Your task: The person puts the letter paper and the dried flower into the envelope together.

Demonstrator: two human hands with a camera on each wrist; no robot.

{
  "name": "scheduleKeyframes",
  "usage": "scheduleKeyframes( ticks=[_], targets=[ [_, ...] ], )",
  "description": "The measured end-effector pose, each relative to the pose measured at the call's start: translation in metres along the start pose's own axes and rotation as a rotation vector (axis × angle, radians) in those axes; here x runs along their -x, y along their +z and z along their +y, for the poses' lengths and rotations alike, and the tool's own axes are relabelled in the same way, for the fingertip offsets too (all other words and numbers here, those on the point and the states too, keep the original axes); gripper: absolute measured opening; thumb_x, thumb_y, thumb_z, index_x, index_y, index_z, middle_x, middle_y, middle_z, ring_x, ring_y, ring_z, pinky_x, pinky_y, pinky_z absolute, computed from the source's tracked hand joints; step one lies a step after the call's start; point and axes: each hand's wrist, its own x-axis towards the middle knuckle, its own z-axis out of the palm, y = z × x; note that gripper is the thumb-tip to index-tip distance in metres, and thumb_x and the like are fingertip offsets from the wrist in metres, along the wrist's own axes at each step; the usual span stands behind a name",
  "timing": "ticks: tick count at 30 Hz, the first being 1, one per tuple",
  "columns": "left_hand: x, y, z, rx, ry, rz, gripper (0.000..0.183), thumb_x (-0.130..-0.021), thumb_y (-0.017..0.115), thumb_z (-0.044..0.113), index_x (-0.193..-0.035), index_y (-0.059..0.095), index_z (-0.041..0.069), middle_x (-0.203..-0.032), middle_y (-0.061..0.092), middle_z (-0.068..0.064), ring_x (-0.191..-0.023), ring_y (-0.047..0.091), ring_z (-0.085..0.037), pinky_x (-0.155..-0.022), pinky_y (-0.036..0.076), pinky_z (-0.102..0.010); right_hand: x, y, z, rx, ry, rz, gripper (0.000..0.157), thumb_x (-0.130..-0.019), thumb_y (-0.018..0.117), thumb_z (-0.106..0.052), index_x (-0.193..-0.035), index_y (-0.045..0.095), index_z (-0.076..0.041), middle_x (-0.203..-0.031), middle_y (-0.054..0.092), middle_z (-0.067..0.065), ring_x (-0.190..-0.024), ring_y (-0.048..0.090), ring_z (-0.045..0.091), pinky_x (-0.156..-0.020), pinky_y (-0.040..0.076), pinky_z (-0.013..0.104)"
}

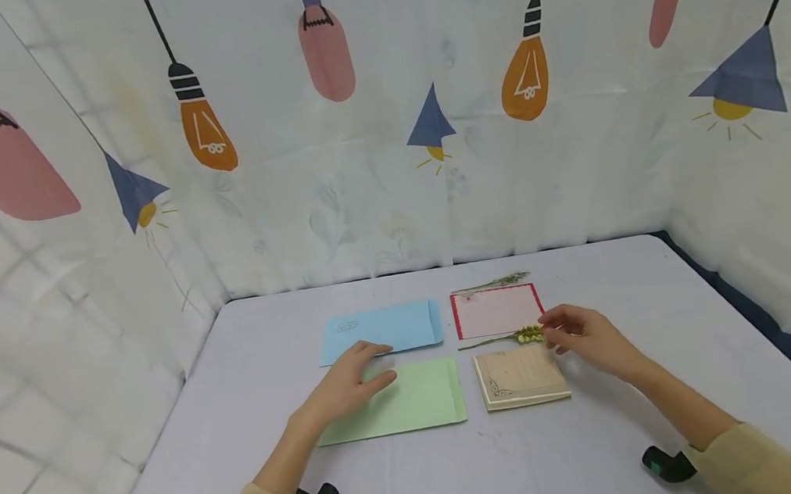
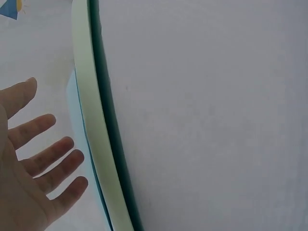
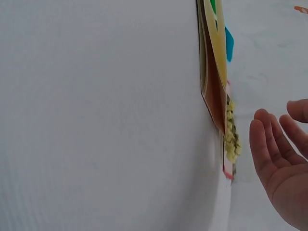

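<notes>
My left hand (image 1: 349, 383) hovers over the green envelope (image 1: 423, 401), fingers spread and nothing in them, as the left wrist view also shows. Just behind lies a blue envelope (image 1: 381, 327), its flap to the right. My right hand (image 1: 590, 337) is beside a sprig with yellow-green buds (image 1: 530, 335), its fingertips overlapping the bud end in the head view. In the right wrist view those fingers are loosely bent, with no object between them. Below the sprig sits a beige folded card (image 1: 523, 377), slightly gaping at its edge. A pink card with a red border (image 1: 496, 313) lies behind the sprig.
Another thin dried sprig (image 1: 493, 282) lies along the pink card's far edge. All of it rests on a white-covered table (image 1: 402, 482). A patterned curtain (image 1: 379, 225) rises behind the table's back edge. Black devices (image 1: 669, 464) are worn at both wrists.
</notes>
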Motion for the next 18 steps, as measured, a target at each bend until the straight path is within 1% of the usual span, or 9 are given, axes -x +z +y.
scheduleKeyframes(
  ticks=[4,8,13,18],
  targets=[
    [-0.004,0.004,0.006,-0.001,-0.001,-0.025,0.054,-0.094,0.057,0.049,-0.135,0.054,0.015,-0.130,0.051,0.000,-0.125,0.045,-0.022,-0.101,0.038,-0.046,-0.004,0.011,-0.003,-0.025,0.017,-0.004,0.025,-0.092,0.066,-0.014,-0.113,0.060,0.000,-0.099,0.064,0.018,-0.082,0.064,0.027,-0.069,0.056,0.036],
    [-0.009,0.008,0.011,-0.015,0.004,-0.055,0.056,-0.093,0.058,0.050,-0.137,0.053,0.016,-0.132,0.050,0.000,-0.125,0.045,-0.021,-0.102,0.038,-0.045,-0.009,0.020,-0.008,-0.094,0.038,-0.040,0.027,-0.092,0.066,-0.014,-0.113,0.059,0.001,-0.101,0.064,0.019,-0.084,0.064,0.028,-0.069,0.056,0.037],
    [-0.013,0.014,0.015,-0.031,0.032,-0.101,0.058,-0.093,0.057,0.051,-0.138,0.051,0.015,-0.133,0.050,-0.003,-0.125,0.045,-0.023,-0.100,0.039,-0.046,-0.013,0.034,-0.012,-0.155,0.041,-0.106,0.034,-0.092,0.067,-0.014,-0.117,0.056,0.006,-0.101,0.063,0.022,-0.083,0.065,0.030,-0.070,0.056,0.036],
    [-0.015,0.019,0.020,-0.037,0.056,-0.126,0.059,-0.093,0.059,0.049,-0.139,0.050,0.013,-0.132,0.050,-0.005,-0.123,0.047,-0.024,-0.099,0.040,-0.047,-0.017,0.048,-0.017,-0.162,0.032,-0.134,0.032,-0.090,0.067,-0.010,-0.116,0.055,0.006,-0.097,0.063,0.020,-0.080,0.065,0.029,-0.070,0.056,0.035]
  ],
)
